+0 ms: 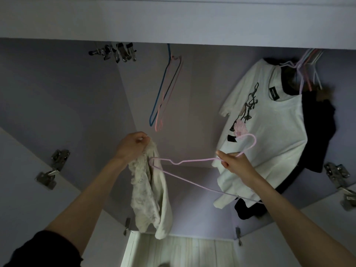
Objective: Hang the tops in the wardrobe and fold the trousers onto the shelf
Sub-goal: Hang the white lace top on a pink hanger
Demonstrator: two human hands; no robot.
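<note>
My left hand (pixel 133 146), just left of the frame's centre, pinches the top edge of a cream lace top (pixel 148 191), which hangs limp below my fingers down toward the lower middle of the frame. My right hand (pixel 236 163), right of centre, grips a pink wire hanger (pixel 192 160) at its neck, fingers curled round the wire with the hook curving up above my thumb. The hanger's far shoulder end touches the lace top, perhaps just inside its opening, though the folds make that hard to read. In the right of the frame a white printed T-shirt (pixel 269 135) hangs in the wardrobe, with a dark garment (pixel 317 132) beside it and a bunch of pale hangers (pixel 306 68) above. Two empty hangers (pixel 165 89), one blue and one pink, dangle in the upper middle, and metal clip hangers (pixel 115 52) sit at the upper left.
</note>
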